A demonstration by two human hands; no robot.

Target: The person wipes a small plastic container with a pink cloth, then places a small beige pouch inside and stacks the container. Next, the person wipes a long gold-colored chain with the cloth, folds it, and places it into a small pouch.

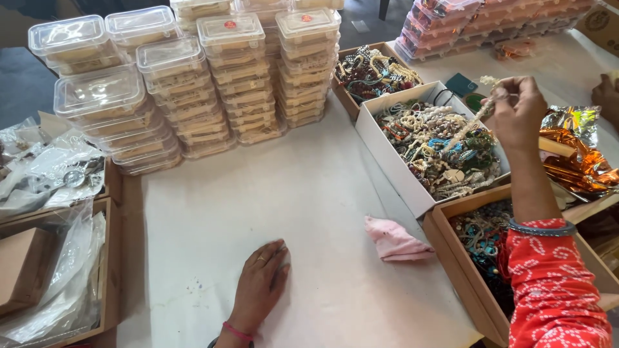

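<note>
Wide desk [309,193] under pale paper fills the view, dark floor showing past its far left edge. At the back, stacks of clear lidded tubs [187,77] stand in close rows, and pinkish tubs [477,19] are piled at the far right. Left edge: brown trays [39,258] stuffed with crumpled plastic bags [51,167]. Right side: a white box [400,161] heaped with mixed beads, a brown box [361,64] of beads just behind it, and another brown box [464,277] of beads nearer the camera. Shiny orange foil [580,161] lies crumpled past the white box. A pink cloth [394,240] sits on the paper just beside the near brown box.

Right hand [516,113], red patterned sleeve and a bangle on the wrist, is up over the white box, fingers pinched shut on a pale bead string [474,119] that dangles into the heap. Left hand [261,280] lies flat on the paper, fingers loosely spread, gripping nothing. Another person's hand [607,96] peeks in at the right edge.
</note>
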